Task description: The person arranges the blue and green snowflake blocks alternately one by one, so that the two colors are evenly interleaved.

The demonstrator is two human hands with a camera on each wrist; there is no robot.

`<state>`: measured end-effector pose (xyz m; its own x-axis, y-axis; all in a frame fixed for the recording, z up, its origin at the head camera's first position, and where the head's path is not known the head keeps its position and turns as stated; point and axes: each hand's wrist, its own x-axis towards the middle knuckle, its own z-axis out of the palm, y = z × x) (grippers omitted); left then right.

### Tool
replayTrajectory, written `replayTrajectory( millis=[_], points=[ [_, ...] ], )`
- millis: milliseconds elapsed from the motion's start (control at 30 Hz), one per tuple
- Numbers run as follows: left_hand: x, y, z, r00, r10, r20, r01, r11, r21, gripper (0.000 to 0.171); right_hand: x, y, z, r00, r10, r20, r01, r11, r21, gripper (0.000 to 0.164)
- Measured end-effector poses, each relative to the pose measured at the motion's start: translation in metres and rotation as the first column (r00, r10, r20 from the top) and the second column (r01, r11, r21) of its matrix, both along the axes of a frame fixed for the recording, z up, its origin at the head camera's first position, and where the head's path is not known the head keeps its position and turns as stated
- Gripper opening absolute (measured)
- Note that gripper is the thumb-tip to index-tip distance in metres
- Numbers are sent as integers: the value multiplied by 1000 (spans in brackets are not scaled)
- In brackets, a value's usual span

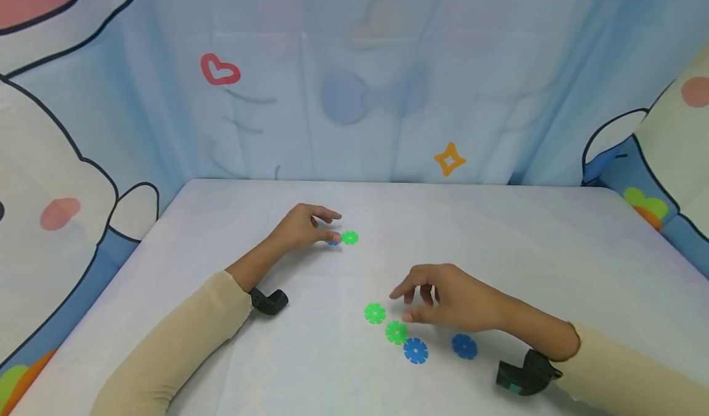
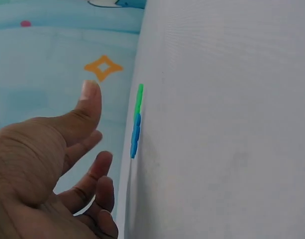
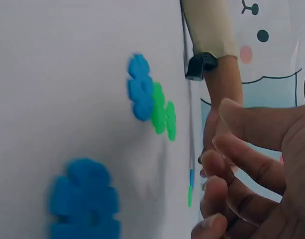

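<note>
Near the far middle of the table, my left hand (image 1: 301,228) hovers with thumb and fingers apart. Beneath its thumb lies a blue notched building disc (image 2: 136,136), partly covered in the head view, touching a green disc (image 1: 350,237). My right hand (image 1: 451,299) is held above the table with loosely bent fingers and nothing between them. Close to its fingertips are two green discs (image 1: 375,313) and a blue disc (image 1: 415,350), set in a slanting row. Another blue disc (image 1: 464,346) lies apart, below the right palm.
A white cloth covers the table (image 1: 310,354). Behind it hangs a light blue printed curtain (image 1: 376,96), which meets the table's far edge. Black wrist cameras (image 1: 269,302) sit under both forearms, close to the tabletop.
</note>
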<state>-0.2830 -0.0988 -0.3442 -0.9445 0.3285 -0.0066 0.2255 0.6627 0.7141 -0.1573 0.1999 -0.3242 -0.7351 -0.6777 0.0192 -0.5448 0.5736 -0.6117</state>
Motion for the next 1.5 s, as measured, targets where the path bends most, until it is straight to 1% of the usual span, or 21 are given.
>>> replayTrajectory(
  millis=[67, 200, 333, 433, 567, 667, 767, 900, 1067, 1133, 1267, 1500],
  points=[
    [-2, 3, -1, 999, -2, 41, 1, 999, 35, 45, 9, 6, -3, 998, 46, 42, -45, 999, -17, 25],
    [-6, 11, -7, 995, 9, 96, -13, 999, 45, 43, 18, 15, -10, 987, 130, 98, -125, 991, -56, 21],
    [-8, 18, -11, 995, 14, 97, -16, 1000, 17, 43, 18, 18, -18, 979, 167, 118, -158, 984, -81, 20],
    [-8, 22, -13, 996, 9, 90, -8, 1000, -13, 43, 18, 19, -22, 978, 171, 118, -161, 983, -87, 20],
    [-7, 27, -12, 995, 27, 93, -20, 997, -74, 44, 18, 20, -26, 979, 168, 118, -158, 983, -92, 23],
    [-5, 29, -11, 997, 32, 71, -22, 992, -128, 45, 18, 21, -27, 979, 166, 118, -157, 984, -84, 26],
    [-4, 30, -9, 999, 19, 36, -13, 986, -165, 44, 18, 21, -27, 981, 157, 116, -149, 986, -70, 27],
    [-3, 32, -7, 999, 24, 22, -20, 984, -178, 42, 18, 21, -26, 982, 147, 115, -142, 989, -50, 30],
    [-2, 32, -6, 999, 30, 14, -26, 981, -194, 41, 18, 23, -25, 980, 179, 84, -176, 984, -38, 34],
    [-3, 31, -7, 1000, 28, 10, -25, 980, -199, 40, 18, 24, -24, 979, 192, 72, -190, 981, -42, 33],
    [-3, 31, -8, 1000, 25, 13, -22, 981, -193, 39, 18, 24, -25, 979, 195, 56, -193, 980, -49, 28],
    [-2, 31, -8, 999, 33, 6, -31, 982, -189, 37, 19, 23, -25, 980, 189, 58, -186, 981, -55, 27]
  ],
)
